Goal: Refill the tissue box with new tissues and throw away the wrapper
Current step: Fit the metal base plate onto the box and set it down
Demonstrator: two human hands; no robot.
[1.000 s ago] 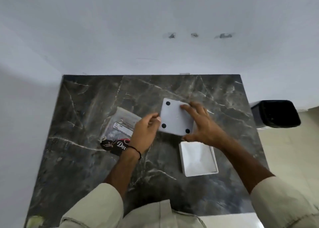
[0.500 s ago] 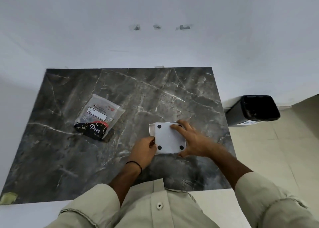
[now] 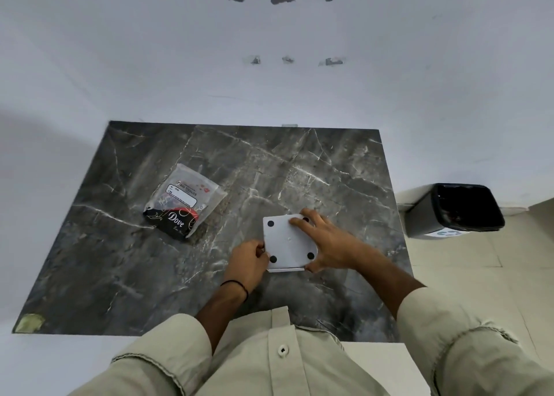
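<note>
A white square tissue box (image 3: 288,244) lies upside down on the dark marble table (image 3: 120,260), its base with black round feet facing up. The base panel sits over the box body, whose edge shows as a thin white strip at the near side. My left hand (image 3: 249,260) grips the box's left near corner. My right hand (image 3: 325,241) lies over its right side, fingers on top, thumb at the near right corner. A clear plastic tissue wrapper (image 3: 183,201) with a black "Dove" print lies flat to the left, apart from both hands.
A black bin (image 3: 455,213) with a dark liner stands on the tiled floor right of the table. A white wall runs behind the table. A yellowish scrap (image 3: 29,323) sits at the table's near left corner.
The base panel, held above the table a second ago, came down onto the white box body by the near edge. Both hands followed it and now press on it. The view shifted.
</note>
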